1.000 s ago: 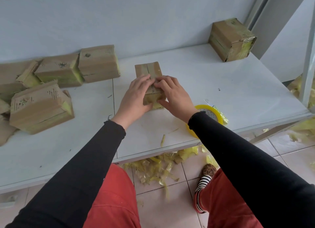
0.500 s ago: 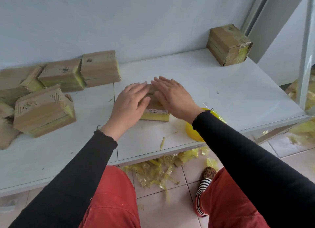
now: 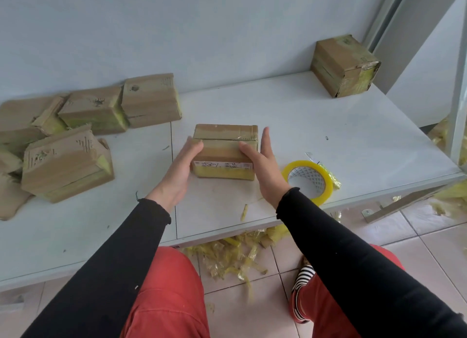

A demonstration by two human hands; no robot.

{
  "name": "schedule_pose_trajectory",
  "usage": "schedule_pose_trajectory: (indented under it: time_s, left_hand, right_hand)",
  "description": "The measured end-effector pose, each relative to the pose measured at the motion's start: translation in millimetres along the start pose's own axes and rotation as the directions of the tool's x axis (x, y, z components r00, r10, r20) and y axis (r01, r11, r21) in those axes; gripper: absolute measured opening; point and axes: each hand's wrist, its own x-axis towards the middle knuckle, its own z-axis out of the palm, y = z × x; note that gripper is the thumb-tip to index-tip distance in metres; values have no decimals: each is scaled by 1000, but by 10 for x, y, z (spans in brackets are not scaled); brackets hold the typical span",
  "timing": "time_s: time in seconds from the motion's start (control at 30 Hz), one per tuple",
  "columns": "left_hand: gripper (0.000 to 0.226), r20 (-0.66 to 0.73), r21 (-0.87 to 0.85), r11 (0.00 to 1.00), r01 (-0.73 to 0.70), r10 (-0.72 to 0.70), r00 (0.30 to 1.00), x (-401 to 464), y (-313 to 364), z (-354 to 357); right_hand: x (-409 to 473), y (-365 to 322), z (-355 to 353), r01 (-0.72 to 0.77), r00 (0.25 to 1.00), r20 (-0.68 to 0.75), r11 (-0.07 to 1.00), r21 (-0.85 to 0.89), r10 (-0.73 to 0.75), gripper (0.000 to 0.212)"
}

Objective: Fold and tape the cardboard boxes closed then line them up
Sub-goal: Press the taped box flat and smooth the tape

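Several cardboard boxes sat on the white table (image 3: pixel 290 115): a loose heap of them (image 3: pixel 83 133) at the far left against the wall, one finished box (image 3: pixel 345 64) alone at the back right corner, and a small box (image 3: pixel 225 152) in the middle before the seated person. That middle box lay flat, its top flaps folded shut with a seam running across, a printed label on its near face. The left hand (image 3: pixel 180 171) pressed against its left end, thumb hooked over the top edge, while the right hand (image 3: pixel 265 166) stood at the right end, fingers straight and thumb resting on the top, so the box was squeezed between two palms rather than clutched. A yellow tape roll (image 3: pixel 307 181) lay just beside the right wrist. To do this well, I judged, she should keep the flaps flush and square before reaching for tape.
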Motion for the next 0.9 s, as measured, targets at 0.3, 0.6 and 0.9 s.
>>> schedule_pose_trajectory:
  time_s: [0.3, 0.6, 0.9]
  left_hand:
    - [42, -77, -213, 977, 3, -20, 997, -9, -75, 131]
    - [43, -99, 57, 975, -217, 222, 970, -111, -117, -103]
    - [46, -358, 95, 995, -5, 39, 933, -226, -146, -72]
  right_hand:
    - [-9, 56, 126, -3, 1000, -13, 994, 108, 5, 79]
    - [-504, 306, 127, 591, 731, 124, 531, -607, -671, 39]
    - [-585, 153, 73, 461, 821, 53, 607, -647, -568, 37]
